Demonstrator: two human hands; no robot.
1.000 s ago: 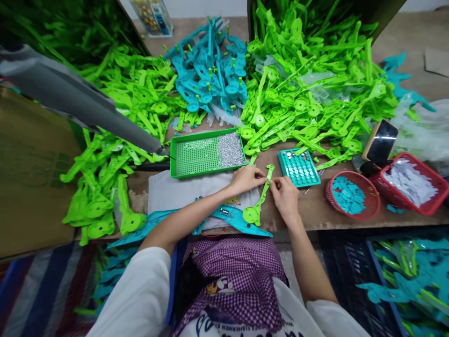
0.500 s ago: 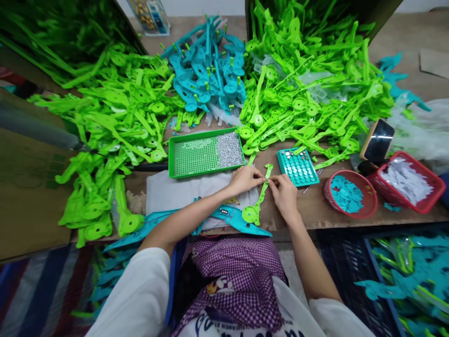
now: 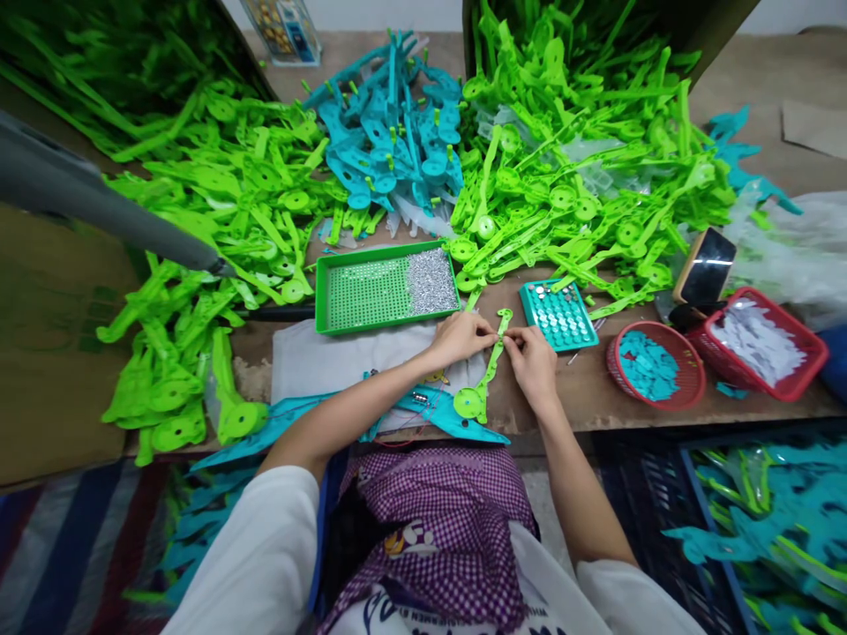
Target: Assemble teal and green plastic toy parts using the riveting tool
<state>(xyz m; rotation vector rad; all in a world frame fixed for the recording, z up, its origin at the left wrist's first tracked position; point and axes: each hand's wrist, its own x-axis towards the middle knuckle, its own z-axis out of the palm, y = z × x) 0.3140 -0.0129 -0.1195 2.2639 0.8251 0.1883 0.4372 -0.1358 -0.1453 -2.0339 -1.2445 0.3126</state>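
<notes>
A long lime-green plastic part with a round end lies on the bench in front of me. My left hand pinches it near its upper middle from the left. From the other side my right hand meets it with closed fingertips; whether a tiny piece sits between the fingers is too small to tell. Under my left forearm, a blue plastic part with thin wires and a small metal piece rests on a grey cloth.
Behind my hands are a green tray of small metal bits and a teal tray of discs. Red baskets stand right. Green parts and blue parts heap up behind. A grey tube juts in from the left.
The grey tube at the left reaches further into view, over the green parts. Both hands stay at the same spot on the green part; the view has shifted slightly.
</notes>
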